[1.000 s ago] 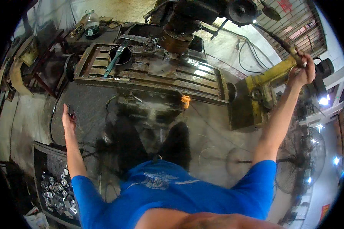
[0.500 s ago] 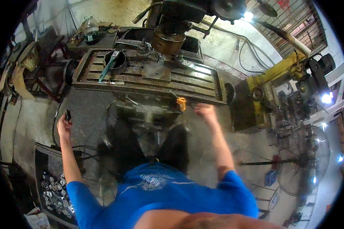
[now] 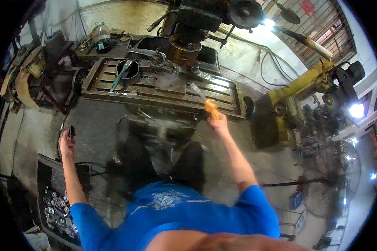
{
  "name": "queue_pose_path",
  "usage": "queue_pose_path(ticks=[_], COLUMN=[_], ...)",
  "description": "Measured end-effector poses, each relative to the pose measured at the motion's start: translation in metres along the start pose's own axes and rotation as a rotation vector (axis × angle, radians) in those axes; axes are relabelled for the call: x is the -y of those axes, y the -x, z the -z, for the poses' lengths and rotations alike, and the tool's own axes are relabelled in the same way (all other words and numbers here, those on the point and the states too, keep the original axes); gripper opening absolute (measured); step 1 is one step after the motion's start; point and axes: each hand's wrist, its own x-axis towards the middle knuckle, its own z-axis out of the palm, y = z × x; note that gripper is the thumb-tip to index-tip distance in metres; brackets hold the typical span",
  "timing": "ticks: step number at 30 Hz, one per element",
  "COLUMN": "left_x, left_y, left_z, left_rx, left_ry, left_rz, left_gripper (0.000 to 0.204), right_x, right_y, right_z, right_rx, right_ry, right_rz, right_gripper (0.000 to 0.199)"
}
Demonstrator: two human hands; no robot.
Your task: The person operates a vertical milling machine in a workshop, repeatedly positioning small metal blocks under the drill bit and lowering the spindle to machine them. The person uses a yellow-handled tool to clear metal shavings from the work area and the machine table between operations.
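Out at the left, my left hand (image 3: 67, 144) is closed around a small dark block-like piece (image 3: 72, 131), whose top sticks up past the fingers. My right hand (image 3: 218, 124) grips a tool with a ribbed orange handle (image 3: 211, 108) and a grey, narrow blade (image 3: 198, 90); the exact kind is unclear. Its blade slants up and left over the front edge of the slotted machine table (image 3: 155, 97). Above that table hangs the machine's spindle head (image 3: 185, 52). A small block-shaped fixture (image 3: 171, 85) lies under it.
On the table, a green-handled brush (image 3: 120, 77) leans in a dark round pot (image 3: 132, 72). A clear bottle (image 3: 101, 38) stands behind it. Below my left arm, a dark tray (image 3: 50, 167) holds several small metal parts (image 3: 58, 211). A yellow machine (image 3: 276, 106) and a fan (image 3: 331, 180) stand right.
My right hand has moved slightly left and now grips the orange-handled tool, which was apart from it at the table's front; the tool is lifted. My left hand has lowered slightly with its piece.
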Motion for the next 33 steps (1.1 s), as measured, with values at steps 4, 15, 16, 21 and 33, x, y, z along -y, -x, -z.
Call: queue_pose_path(ticks=[4, 15, 16, 21, 33], left_x=[0.007, -0.007, -0.005, -0.004, -0.015], left_y=[0.008, 0.042, 0.037, 0.029, 0.091], left_z=[-0.023, -0.046, -0.04, -0.046, -0.089], left_rx=[-0.094, -0.096, -0.1, -0.069, 0.046], left_ry=[0.018, -0.128, -0.133, -0.195, -1.4], left_rz=[-0.007, -0.034, -0.057, -0.149, -0.816], left_gripper=[0.015, 0.018, 0.019, 0.027, 0.047], right_x=[0.066, 0.115, 0.11, 0.095, 0.118], right_y=[0.03, -0.009, -0.023, -0.091, -0.019], right_z=[0.0, -0.068, -0.071, -0.083, -0.1], right_rx=[0.639, 0.276, 0.297, 0.038, 0.622], right_ry=[-0.508, 1.469, 1.547, 1.534, 1.206], right_rz=[-0.268, 0.053, 0.046, 0.115, -0.074], right_gripper=[0.049, 0.033, 0.028, 0.031, 0.018])
